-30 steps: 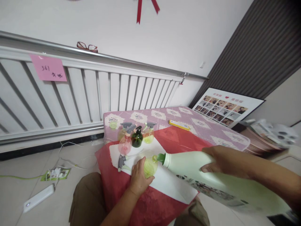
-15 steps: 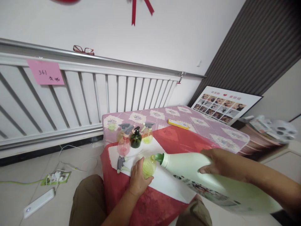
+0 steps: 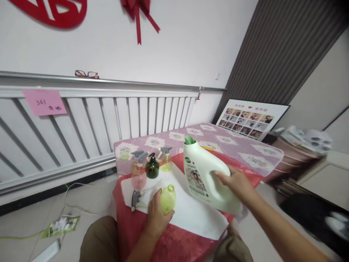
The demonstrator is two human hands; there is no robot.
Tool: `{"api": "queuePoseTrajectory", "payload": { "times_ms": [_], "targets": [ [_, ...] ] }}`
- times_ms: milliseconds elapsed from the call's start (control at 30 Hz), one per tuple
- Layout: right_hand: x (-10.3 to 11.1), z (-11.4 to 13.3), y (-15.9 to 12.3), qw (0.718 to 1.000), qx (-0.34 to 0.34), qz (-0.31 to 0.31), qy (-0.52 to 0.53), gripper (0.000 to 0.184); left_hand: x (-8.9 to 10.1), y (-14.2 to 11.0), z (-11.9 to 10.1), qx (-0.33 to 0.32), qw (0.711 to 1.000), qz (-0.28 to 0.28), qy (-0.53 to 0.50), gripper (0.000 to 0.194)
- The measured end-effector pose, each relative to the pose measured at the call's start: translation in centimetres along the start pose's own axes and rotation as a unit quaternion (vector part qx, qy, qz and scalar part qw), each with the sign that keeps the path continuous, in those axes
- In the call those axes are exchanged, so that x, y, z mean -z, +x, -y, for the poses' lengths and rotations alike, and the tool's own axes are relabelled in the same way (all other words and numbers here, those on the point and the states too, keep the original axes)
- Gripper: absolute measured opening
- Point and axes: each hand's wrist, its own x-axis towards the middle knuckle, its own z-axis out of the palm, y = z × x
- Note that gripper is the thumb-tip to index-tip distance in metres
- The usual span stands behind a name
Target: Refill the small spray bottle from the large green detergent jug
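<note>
**Small bottle steadied by the left hand, large jug gripped by the right**

A small, round, translucent yellow-green plastic bottle (image 3: 168, 199) is cupped in the left hand (image 3: 158, 214), whose fingers are half curled along its side, with the thumb set low across the front. It is probably held this low so that its uncovered mouth is left free and the light body is kept from tipping.

To the right of that hand, a large, pale green plastic jug (image 3: 198, 174) is held by the right hand (image 3: 233, 180), which is closed about its handle. The grip seems to be chosen because so bulky a body could hardly be spanned by one palm. The jug's green pouring spout (image 3: 189, 139) is pointed upward, apart from the small bottle; whether the base is rested on anything cannot be told.

Just left of the left hand, a grey and pale green trigger sprayer head (image 3: 135, 199) is laid on a white sheet (image 3: 191, 220), perhaps put there to be within reach. Beneath the sheet, a red cloth (image 3: 174, 242) is spread, possibly as protection.

Beyond the left hand, a pink round spray bottle (image 3: 139, 178), a dark green round bottle (image 3: 152, 169) and a clear yellowish spray bottle (image 3: 166, 164) are grouped together, presumably to be kept out of the way.
</note>
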Motion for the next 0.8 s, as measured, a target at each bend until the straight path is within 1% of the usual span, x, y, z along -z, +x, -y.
{"api": "queuePoseTrajectory", "payload": {
  "times_ms": [33,67,167,233,300,400,500,600,633,700,767,800],
  "targets": [
    [-1.3,-0.3,0.0,0.997,-0.024,-0.024,0.070,0.041,0.1,0.0,-0.1,0.000,1.000,0.002,0.001,0.083],
    [-2.6,-0.6,0.0,0.993,-0.034,-0.040,0.101,0.043,0.2,-0.1,-0.3,0.000,1.000,0.003,0.002,0.083],
    [-6.5,-1.5,0.1,0.983,-0.052,-0.086,0.157,0.047,0.5,-0.2,-0.7,-0.003,1.000,0.005,0.004,0.080],
    [-8.8,-2.0,-0.1,0.975,-0.061,-0.104,0.189,0.049,0.4,-0.2,-0.7,-0.005,1.000,0.004,0.007,0.080],
    [-10.5,-2.3,-0.5,0.968,-0.068,-0.111,0.215,0.050,0.2,-0.2,-0.4,0.000,1.000,0.003,0.014,0.082],
    [-12.1,-2.8,-1.7,0.961,-0.070,-0.111,0.241,0.046,-0.2,-0.1,0.0,0.008,1.000,-0.002,0.023,0.084],
    [-12.6,-3.5,-2.7,0.957,-0.063,-0.108,0.261,0.041,-0.4,-0.1,0.2,-0.007,1.000,-0.006,0.020,0.083],
    [-12.2,-4.0,-3.5,0.953,-0.050,-0.103,0.280,0.040,-0.4,-0.1,0.1,-0.009,1.000,-0.013,0.026,0.084],
    [-11.8,-4.1,-3.7,0.952,-0.049,-0.109,0.283,0.042,-0.4,-0.1,0.0,-0.006,0.999,-0.016,0.029,0.085],
    [-10.5,-3.8,-4.3,0.940,-0.057,-0.147,0.304,0.046,-0.4,-0.1,0.0,-0.003,0.999,-0.021,0.033,0.086],
    [-8.8,-3.0,-5.2,0.915,-0.065,-0.193,0.349,0.046,-0.4,-0.1,0.1,-0.009,0.999,-0.018,0.034,0.086],
    [-7.9,-2.6,-5.7,0.902,-0.062,-0.205,0.375,0.044,-0.4,-0.1,0.1,-0.012,0.999,-0.018,0.035,0.085]
  ]
}}
